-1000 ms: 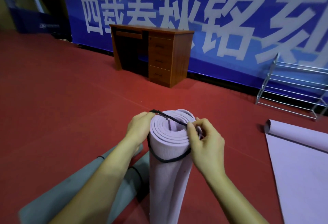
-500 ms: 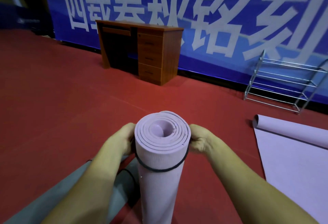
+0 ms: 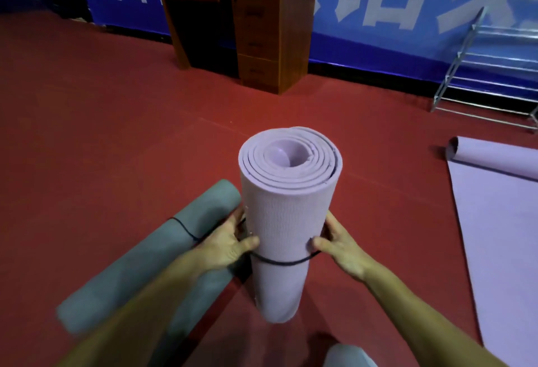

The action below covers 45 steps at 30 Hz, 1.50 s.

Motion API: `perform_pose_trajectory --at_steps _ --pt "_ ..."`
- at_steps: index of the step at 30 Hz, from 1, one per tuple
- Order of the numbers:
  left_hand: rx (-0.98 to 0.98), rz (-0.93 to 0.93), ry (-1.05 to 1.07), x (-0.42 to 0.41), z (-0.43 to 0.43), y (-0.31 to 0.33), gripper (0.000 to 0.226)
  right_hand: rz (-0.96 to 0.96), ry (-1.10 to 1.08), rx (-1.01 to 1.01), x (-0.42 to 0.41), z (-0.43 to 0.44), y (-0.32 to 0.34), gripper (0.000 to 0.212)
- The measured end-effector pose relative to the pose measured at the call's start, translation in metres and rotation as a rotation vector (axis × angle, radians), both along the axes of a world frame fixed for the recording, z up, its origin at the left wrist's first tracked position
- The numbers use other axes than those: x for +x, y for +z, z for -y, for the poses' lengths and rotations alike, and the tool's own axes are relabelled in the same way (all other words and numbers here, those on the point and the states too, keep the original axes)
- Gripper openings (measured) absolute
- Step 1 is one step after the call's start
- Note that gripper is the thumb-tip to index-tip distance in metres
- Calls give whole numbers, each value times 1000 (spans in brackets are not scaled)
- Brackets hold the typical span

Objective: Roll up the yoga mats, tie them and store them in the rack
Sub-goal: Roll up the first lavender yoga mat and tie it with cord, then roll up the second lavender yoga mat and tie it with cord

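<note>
Purple mat, rolled and standing upright on the floor, is being clasped between the left hand and right hand, both wrapped round it. Its black band, a second ago at the top rim, is now being pushed down to mid-roll, so tying is being judged nearly done. The rack is standing well beyond the right hand.

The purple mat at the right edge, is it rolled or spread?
Spread: the purple mat lies flat on the red floor, only its far end curled.
</note>
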<state>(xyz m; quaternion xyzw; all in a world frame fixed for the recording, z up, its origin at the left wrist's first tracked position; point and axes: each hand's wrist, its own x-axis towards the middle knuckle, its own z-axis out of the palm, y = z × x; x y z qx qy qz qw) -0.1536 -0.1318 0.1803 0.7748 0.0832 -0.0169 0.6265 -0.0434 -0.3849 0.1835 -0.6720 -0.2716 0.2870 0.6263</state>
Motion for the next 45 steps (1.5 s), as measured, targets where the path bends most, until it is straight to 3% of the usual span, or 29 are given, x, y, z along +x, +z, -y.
perform_pose_trajectory --at_steps 3,6,9,12,17,21,23,24,28,30,32,34,37,39,45 --pt "424 -102 -47 -15 6 -23 110 71 45 -109 -7 1 -20 110" --pt "659 -205 -127 -21 3 -37 129 190 78 -305 -7 5 -43 111" --pt "634 -206 -173 -17 4 -44 136 238 117 -380 -4 1 -45 117" --pt "520 -93 -75 -9 10 -40 130 256 89 -401 -3 -9 -26 113" --pt "366 13 153 1 15 -36 94 154 -60 -250 -1 -14 -28 112" --pt "186 47 214 31 34 -24 73 74 -347 -117 3 -20 -27 106" --pt "141 -4 225 48 49 -18 55 -39 -447 -80 9 -21 -30 100" --pt "109 -41 228 55 57 -19 59 -94 -470 -96 12 -22 -31 99" --pt "101 -272 206 74 65 -59 103 -344 -516 -284 17 -21 -60 103" --pt "138 -380 131 75 62 -83 92 -460 -537 -354 15 -20 -87 110" --pt "141 -486 54 72 57 -112 87 -550 -542 -438 9 -21 -116 105" --pt "132 -600 -15 62 52 -139 89 -583 -551 -516 -1 -23 -145 86" --pt "122 -677 -61 51 52 -165 58 -604 -566 -637 -9 -23 -187 77" --pt "184 -692 -32 47 52 -174 51 -606 -528 -667 -14 -26 -198 67" --pt "393 -741 -141 51 49 -193 60 -490 -343 -737 -25 -35 -205 84"
